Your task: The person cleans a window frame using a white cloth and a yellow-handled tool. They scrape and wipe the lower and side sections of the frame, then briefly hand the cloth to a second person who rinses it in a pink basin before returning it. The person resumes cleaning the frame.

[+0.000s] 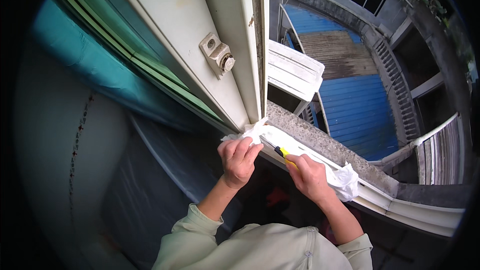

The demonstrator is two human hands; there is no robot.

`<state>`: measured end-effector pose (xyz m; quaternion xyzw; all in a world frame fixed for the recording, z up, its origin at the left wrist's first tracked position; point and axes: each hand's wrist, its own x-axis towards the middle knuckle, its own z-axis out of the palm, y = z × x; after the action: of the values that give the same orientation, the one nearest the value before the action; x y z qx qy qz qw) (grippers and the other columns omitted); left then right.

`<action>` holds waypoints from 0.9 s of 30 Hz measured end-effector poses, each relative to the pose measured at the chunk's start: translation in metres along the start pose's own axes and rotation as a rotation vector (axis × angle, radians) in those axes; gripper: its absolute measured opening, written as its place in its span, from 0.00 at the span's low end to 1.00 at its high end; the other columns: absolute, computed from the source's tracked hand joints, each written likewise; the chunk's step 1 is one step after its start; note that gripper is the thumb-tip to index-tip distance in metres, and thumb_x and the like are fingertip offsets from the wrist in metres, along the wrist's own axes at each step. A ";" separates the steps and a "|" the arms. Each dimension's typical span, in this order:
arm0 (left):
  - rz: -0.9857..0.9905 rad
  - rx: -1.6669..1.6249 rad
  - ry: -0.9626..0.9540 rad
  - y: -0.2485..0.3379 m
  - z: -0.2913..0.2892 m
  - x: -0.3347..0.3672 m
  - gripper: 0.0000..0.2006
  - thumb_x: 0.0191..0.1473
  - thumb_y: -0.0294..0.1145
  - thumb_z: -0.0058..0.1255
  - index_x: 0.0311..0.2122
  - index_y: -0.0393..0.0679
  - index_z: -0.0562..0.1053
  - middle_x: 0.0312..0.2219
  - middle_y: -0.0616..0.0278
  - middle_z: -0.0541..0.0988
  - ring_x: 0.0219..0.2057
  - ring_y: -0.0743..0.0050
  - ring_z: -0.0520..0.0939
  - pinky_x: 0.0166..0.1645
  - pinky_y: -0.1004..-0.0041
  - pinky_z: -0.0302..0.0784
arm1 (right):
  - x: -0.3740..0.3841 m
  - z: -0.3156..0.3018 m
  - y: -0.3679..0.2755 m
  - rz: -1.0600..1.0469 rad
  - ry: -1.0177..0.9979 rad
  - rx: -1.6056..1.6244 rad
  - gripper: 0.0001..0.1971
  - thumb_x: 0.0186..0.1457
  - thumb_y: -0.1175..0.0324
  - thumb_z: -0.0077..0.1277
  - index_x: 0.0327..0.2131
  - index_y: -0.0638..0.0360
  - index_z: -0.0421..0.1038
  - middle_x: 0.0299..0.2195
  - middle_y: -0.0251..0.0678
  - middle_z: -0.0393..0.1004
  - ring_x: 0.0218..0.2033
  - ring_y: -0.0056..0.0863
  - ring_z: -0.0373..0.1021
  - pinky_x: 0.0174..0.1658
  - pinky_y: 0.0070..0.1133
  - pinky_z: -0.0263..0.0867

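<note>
My left hand [238,162] has its fingers closed on a crumpled white tissue [256,131], pressed into the lower corner of the window frame [235,105]. To its right, my right hand [308,176] grips a small yellow tool with a black tip [283,153]. That tip points up and left over the sill track, toward the corner; its exact kind does not show. Another bunched white tissue [344,182] lies along the window track [380,201], beside and partly behind the right hand.
A worn metal latch [217,56] juts from the white frame. Teal curtain fabric [100,65] hangs at left. Beyond the opening are a rough concrete ledge [320,142], a white box-like unit [295,70] and a blue corrugated roof [357,112] below.
</note>
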<state>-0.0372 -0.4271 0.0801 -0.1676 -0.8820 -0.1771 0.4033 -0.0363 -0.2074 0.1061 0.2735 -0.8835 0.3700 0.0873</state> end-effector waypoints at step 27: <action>0.435 0.011 0.228 0.032 -0.097 0.176 0.16 0.40 0.08 0.56 0.37 0.37 0.81 0.34 0.59 0.73 0.35 0.63 0.75 0.37 0.69 0.72 | 0.050 -0.024 -0.048 -0.200 0.698 0.231 0.18 0.52 0.77 0.59 0.47 0.57 0.68 0.26 0.40 0.71 0.22 0.39 0.71 0.23 0.31 0.66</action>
<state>-0.0692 -0.4152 0.2808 -0.3301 -0.7748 -0.0989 0.5300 -0.0527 -0.2396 0.1700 0.2239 -0.7220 0.5278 0.3874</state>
